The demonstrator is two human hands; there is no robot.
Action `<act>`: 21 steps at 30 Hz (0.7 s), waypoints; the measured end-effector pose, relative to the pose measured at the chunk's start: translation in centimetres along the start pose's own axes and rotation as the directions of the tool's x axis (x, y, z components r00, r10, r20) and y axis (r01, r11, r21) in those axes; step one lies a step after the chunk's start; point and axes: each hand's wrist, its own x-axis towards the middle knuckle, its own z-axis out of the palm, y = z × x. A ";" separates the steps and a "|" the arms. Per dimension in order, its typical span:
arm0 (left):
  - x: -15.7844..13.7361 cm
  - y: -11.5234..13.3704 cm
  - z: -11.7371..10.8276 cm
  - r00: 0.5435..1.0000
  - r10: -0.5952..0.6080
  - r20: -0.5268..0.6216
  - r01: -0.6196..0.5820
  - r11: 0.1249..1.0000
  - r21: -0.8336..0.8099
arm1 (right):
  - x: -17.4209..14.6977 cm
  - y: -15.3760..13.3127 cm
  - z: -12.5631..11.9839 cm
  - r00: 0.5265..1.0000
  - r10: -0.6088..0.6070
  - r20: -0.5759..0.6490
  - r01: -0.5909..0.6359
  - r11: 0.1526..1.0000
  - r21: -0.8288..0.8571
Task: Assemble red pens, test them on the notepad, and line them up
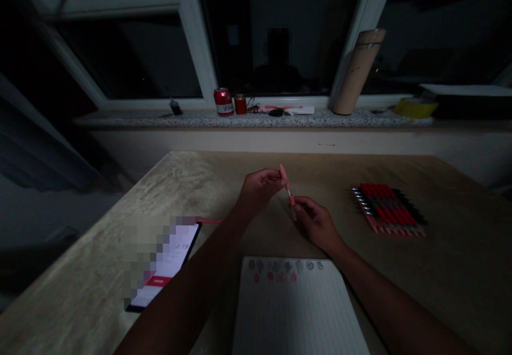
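Note:
Over the middle of the table, both my hands are on a slim pinkish-red pen (292, 200). My left hand (260, 187) pinches its upper pink piece (282, 172), which looks like a cap. Lower down, my right hand (316, 222) grips the other end between thumb and fingers. A short pale section shows between the two pieces; I cannot tell whether they are joined. Nearer to me lies a lined paper pad (296, 312), with a row of dark scribbles and circles along its top and several red marks beneath.
Several red and black pens (388, 206) lie side by side at right. A lit phone or tablet (182, 248) lies left, beside my left forearm. On the windowsill stand a red can (223, 102), a small jar (240, 104), a tall tan cylinder (358, 72) and a yellow roll (416, 108).

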 end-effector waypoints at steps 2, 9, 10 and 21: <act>0.1 -0.6 0.1 1.000 -0.010 0.002 0.009 1.000 0.017 | 0.0 -0.1 0.0 1.000 0.001 -0.012 -0.001 1.000 0.000; -0.1 -1.3 0.3 0.999 0.008 0.043 -0.011 0.997 0.082 | 0.0 0.0 -0.1 1.000 -0.007 -0.022 0.007 1.000 -0.025; -0.1 -1.3 0.3 0.999 0.006 0.042 -0.009 0.996 0.090 | 0.0 0.0 -0.1 1.000 -0.013 -0.024 0.013 0.999 -0.032; -0.2 -1.5 0.4 0.995 0.058 0.079 -0.073 0.976 0.205 | 0.0 0.0 -0.1 1.000 -0.014 -0.028 0.013 0.999 -0.032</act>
